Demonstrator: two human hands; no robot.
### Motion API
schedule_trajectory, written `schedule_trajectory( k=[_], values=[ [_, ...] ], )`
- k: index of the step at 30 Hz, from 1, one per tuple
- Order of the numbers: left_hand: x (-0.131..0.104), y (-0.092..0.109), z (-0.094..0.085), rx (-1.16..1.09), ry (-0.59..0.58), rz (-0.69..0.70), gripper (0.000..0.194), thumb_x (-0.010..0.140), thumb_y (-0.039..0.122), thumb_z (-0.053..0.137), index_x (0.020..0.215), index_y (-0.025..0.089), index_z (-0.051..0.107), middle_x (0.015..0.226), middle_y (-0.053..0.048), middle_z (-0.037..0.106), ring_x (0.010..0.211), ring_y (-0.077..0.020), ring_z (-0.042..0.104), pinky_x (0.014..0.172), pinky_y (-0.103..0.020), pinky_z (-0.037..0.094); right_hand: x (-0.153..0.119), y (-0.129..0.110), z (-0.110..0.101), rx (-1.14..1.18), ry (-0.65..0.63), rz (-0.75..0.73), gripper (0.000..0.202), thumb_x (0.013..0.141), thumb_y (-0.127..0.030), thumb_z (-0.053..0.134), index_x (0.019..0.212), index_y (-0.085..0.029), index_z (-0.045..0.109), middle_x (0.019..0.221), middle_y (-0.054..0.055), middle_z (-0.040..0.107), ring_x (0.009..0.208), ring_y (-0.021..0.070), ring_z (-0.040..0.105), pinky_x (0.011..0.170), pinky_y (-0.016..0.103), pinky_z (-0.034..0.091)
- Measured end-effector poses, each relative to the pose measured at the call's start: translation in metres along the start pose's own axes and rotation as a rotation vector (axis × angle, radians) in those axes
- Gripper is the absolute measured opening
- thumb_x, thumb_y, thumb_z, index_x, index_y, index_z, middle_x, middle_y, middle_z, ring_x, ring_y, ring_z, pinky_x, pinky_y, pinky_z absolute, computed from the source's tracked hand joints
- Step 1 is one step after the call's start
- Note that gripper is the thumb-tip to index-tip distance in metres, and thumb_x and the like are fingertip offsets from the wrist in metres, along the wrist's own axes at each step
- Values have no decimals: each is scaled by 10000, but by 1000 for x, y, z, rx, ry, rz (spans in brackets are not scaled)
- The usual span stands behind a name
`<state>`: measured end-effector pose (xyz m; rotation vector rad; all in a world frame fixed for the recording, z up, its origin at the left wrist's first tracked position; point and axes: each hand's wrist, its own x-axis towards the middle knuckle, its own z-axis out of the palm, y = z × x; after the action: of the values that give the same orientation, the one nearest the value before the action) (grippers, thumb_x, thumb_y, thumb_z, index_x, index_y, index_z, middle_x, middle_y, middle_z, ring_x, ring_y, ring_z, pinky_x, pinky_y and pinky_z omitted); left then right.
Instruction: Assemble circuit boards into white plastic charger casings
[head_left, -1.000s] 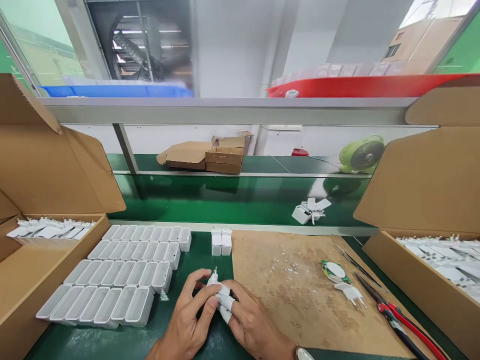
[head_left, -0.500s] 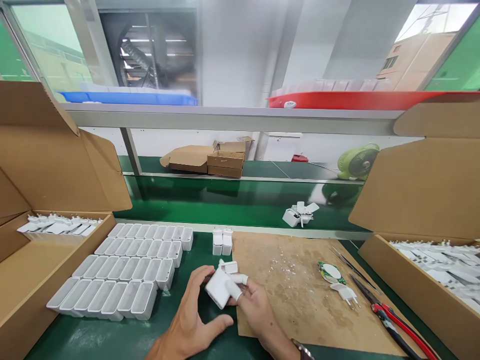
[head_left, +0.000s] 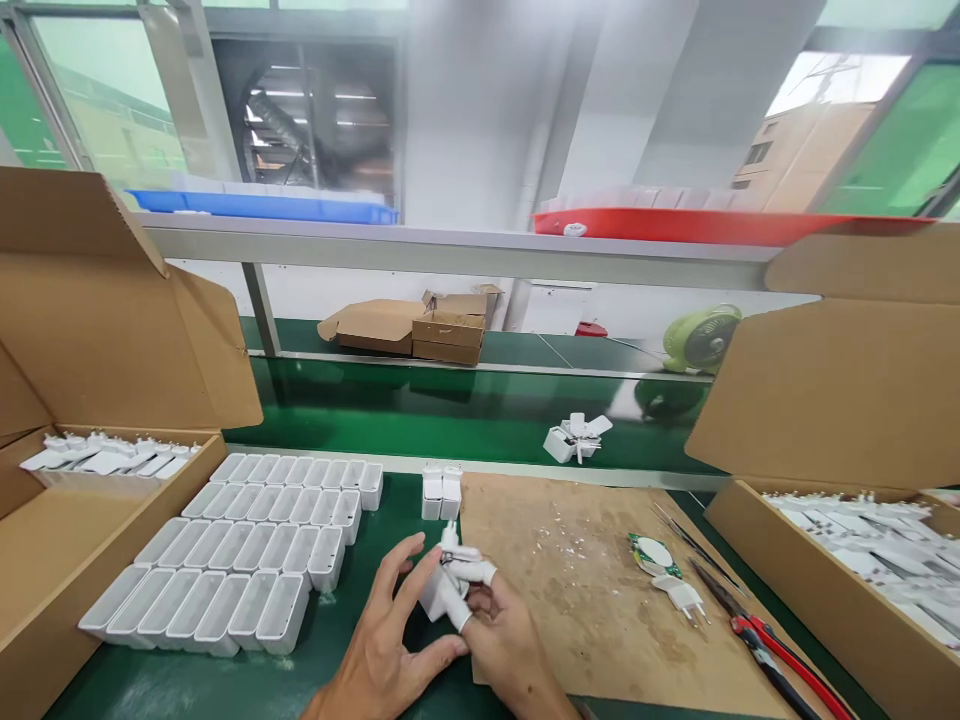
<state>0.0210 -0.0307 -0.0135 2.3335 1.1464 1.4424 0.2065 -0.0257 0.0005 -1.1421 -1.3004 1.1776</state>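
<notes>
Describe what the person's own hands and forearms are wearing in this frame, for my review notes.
The left hand is bare, with no glove, ring or sleeve in view. The right hand wears white finger cots on at least two fingertips, thumb and forefinger as far as I can tell; the remaining fingers look uncovered. Both forearms are cut off by the frame edge, and no sleeve shows.
</notes>
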Motion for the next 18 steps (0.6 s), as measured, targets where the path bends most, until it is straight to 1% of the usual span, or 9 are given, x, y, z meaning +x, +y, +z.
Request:
schedule_trajectory(
  k=[2, 4, 6, 8, 10, 12, 14, 15, 18],
  values=[
    [-2, -3, 1, 46, -54, 5, 616, 1013, 450, 669, 1570, 315, 444, 1584, -190, 514, 1429, -336, 617, 1112, -520, 626, -1, 4, -4, -225, -25, -115, 222, 876, -347, 746, 1065, -236, 708, 1208, 79, 713, 963, 212, 672, 910, 383, 571],
    [-4, -6, 2, 58, -68, 8, 523, 1021, 395, 663, 1506, 296, 496, 1554, -180, 555, 1415, -309, 633, 1118, -480, 628, -3, 8, -7, -359, -42, -163, 159, 918, -326, 681, 1058, -251, 678, 1152, 52, 705, 939, 198, 657, 876, 367, 556],
    [-4, -6, 1, 63, -54, 17, 389, 1027, 376, 659, 1384, 263, 554, 1484, -179, 619, 1363, -283, 674, 1085, -421, 650, -4, 12, -9, -328, -12, -127, 246, 905, -385, 724, 1086, -251, 625, 1139, 46, 694, 903, 193, 660, 849, 364, 563],
    [-3, -3, 0, 77, -6, 42, 228, 1044, 380, 631, 1215, 237, 585, 1378, -182, 682, 1271, -267, 728, 1007, -373, 684, -5, 13, -10, -303, 34, -91, 367, 889, -461, 767, 1133, -253, 588, 1139, 46, 682, 865, 187, 657, 828, 363, 566],
    [-2, 0, 0, 117, 46, 80, 133, 1060, 354, 598, 1100, 229, 576, 1285, -178, 718, 1181, -255, 765, 936, -345, 700, -5, 9, -11, -341, 10, -122, 327, 927, -478, 732, 1128, -253, 606, 1118, 41, 673, 870, 186, 645, 826, 357, 552],
    [-1, 2, 0, 170, 60, 110, 65, 1059, 284, 586, 1073, 222, 573, 1271, -178, 723, 1159, -250, 771, 924, -331, 698, -4, 0, -12, -408, -71, -209, 194, 993, -432, 643, 1063, -252, 648, 1081, 33, 660, 907, 185, 623, 837, 346, 523],
    [0, 2, 1, 207, 42, 116, 51, 1038, 246, 610, 1077, 222, 585, 1306, -178, 717, 1180, -256, 764, 938, -331, 695, -2, -9, -13, -463, -132, -280, 155, 1011, -369, 579, 1000, -245, 672, 1055, 33, 652, 901, 184, 603, 823, 342, 502],
    [1, 2, 1, 217, 34, 108, 83, 1028, 264, 634, 1092, 226, 597, 1324, -177, 715, 1186, -264, 762, 935, -337, 698, 0, -13, -13, -477, -139, -280, 152, 1000, -342, 566, 1014, -244, 681, 1051, 37, 660, 900, 188, 606, 826, 344, 502],
    [3, 1, 3, 242, 41, 95, 204, 1009, 334, 689, 1185, 247, 633, 1324, -162, 730, 1158, -285, 773, 912, -378, 715, 6, -16, -15, -442, -145, -185, 206, 944, -295, 556, 1070, -228, 705, 1010, 52, 709, 887, 204, 652, 831, 352, 534]
  ],
)
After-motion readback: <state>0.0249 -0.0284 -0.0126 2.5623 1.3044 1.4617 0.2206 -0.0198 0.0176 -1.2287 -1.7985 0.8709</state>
